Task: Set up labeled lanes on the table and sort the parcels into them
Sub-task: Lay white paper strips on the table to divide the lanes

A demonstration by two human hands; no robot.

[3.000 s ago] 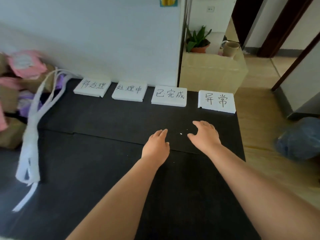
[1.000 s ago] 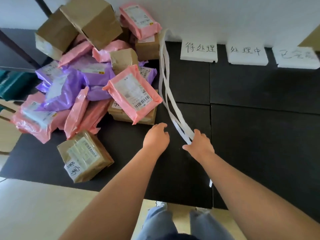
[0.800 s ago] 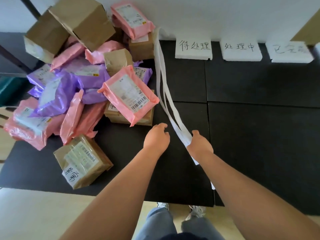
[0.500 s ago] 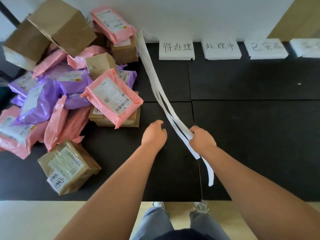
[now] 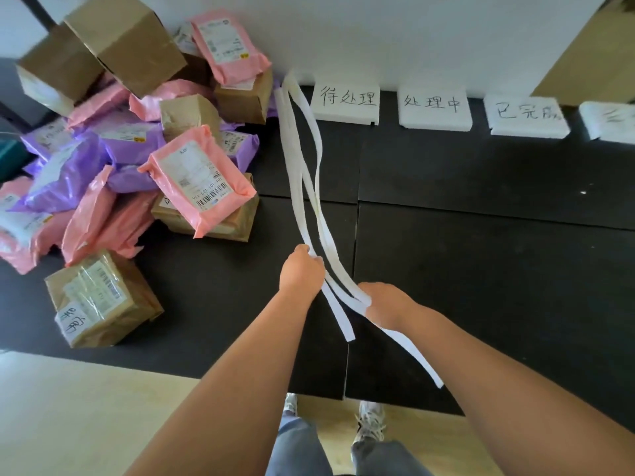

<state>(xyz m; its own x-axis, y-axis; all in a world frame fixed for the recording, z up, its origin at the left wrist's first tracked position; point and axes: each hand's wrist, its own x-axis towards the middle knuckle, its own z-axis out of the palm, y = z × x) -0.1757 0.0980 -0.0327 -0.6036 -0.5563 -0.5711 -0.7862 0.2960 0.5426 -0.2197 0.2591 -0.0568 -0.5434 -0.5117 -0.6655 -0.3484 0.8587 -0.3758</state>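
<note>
Several long white strips (image 5: 302,173) run from the back wall down across the black table (image 5: 481,269). My right hand (image 5: 385,304) grips most of them near their lower ends. My left hand (image 5: 301,269) pinches one strip just to the left. Loose strip ends hang past both hands toward the table's front edge. Several white foam label blocks (image 5: 347,103) with handwritten characters stand in a row along the wall. A pile of pink, purple and brown parcels (image 5: 137,159) fills the table's left side.
A brown box with a handwritten label (image 5: 99,300) lies at the front left of the pile. The table's front edge runs just above my shoes (image 5: 369,420). Wooden floor shows below. A white wall backs the table.
The view swung from the label blocks to the parcel pile. My right hand took hold of the white strips and lifted them; my left hand has now closed on one strip.
</note>
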